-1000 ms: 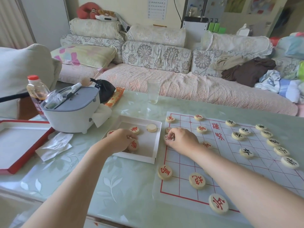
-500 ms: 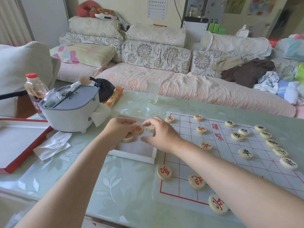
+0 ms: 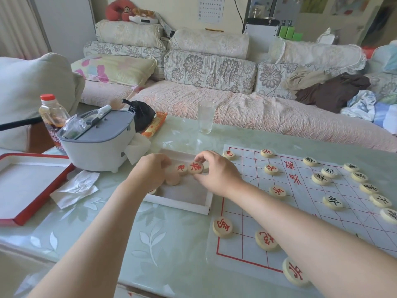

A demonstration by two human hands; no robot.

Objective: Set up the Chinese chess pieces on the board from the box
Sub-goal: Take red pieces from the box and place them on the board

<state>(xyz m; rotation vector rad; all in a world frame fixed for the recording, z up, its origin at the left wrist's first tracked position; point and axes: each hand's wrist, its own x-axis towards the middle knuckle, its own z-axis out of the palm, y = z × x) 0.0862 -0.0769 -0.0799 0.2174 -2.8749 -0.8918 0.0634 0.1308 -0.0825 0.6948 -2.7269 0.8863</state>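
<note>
My left hand (image 3: 150, 174) is curled inside the white box (image 3: 178, 204) and holds a red-lettered piece (image 3: 180, 168) at its fingertips. A blank-faced piece (image 3: 172, 179) lies just under that hand. Beside it, my right hand (image 3: 218, 174) pinches another red-lettered piece (image 3: 195, 167) over the box. The paper board (image 3: 305, 194) with red lines lies to the right. Several red pieces stand on its near side, such as one at the near left corner (image 3: 222, 226). Several black pieces, like this one (image 3: 332, 202), stand along its right part.
A grey lidded container (image 3: 98, 143) and a red-capped bottle (image 3: 52, 117) stand left of the box. The red-rimmed box lid (image 3: 25, 186) and a crumpled tissue (image 3: 75, 188) lie at the left. An empty glass (image 3: 206, 117) stands behind the box, with a sofa beyond the table.
My right hand left the board's left edge and moved into the box, where it took hold of a red piece. My left hand lifted and shifted toward the box's far side.
</note>
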